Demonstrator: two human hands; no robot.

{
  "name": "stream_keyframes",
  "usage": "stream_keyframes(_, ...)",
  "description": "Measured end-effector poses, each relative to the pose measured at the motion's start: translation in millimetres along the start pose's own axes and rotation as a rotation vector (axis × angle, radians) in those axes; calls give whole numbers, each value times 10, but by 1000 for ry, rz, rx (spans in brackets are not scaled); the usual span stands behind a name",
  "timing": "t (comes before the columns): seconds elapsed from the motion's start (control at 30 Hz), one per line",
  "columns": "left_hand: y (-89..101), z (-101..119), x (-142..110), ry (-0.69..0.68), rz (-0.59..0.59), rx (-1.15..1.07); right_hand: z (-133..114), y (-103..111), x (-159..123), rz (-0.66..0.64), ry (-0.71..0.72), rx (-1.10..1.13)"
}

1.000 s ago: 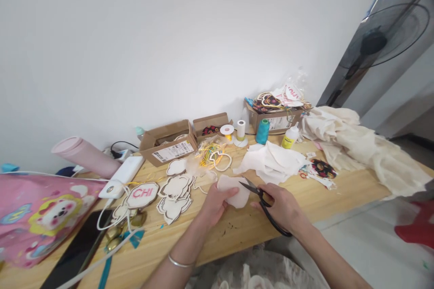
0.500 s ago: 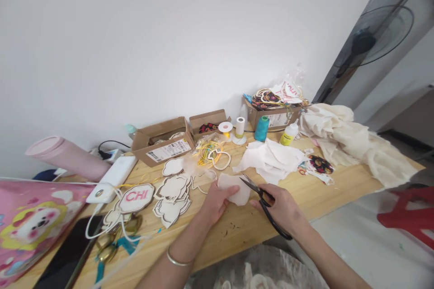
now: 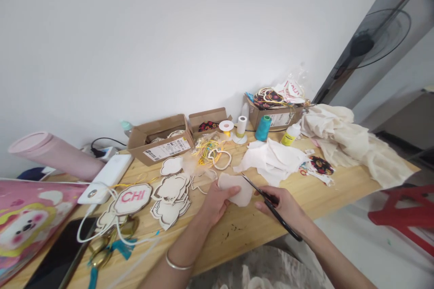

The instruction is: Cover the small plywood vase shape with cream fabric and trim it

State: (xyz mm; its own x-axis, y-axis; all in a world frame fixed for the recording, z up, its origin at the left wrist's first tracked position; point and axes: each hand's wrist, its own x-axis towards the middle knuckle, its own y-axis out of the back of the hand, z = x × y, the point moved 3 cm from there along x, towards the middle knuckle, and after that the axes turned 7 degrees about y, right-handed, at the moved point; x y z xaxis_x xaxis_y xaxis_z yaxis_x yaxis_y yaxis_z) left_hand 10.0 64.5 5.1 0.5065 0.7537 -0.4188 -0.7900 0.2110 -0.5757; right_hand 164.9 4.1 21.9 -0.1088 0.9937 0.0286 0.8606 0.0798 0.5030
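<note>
Two grips: pinching cloth (image 3: 244,196) in left hand (image 3: 216,202), grasping scissors (image 3: 284,222) in right hand (image 3: 285,205); could miscut by pinching loosely.

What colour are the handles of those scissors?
The scissor handles are black, seen best in the head view.

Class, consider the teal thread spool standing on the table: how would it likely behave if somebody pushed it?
The teal spool would probably tip if pushed near its top, as it stands upright and taller than wide. Once down, it may well roll, given its rounded sides. The rumpled white cloth just in front might slow it.
</note>
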Motion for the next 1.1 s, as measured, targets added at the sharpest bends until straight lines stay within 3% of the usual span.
stream_keyframes(0.23,15,-9,2,9,42,40,-107,59,-32,136,66,-228)
stream_keyframes(0.7,26,-7,-3,0,38,49,-100,98,-28,138,179,-454)
stream_keyframes(0.87,28,-15,13,-9,27,63,-43,133,-20,155,175,-535)
stream_keyframes(1.1,-2,-12,11,-16,36,56,-46,154,-24,143,102,-485)
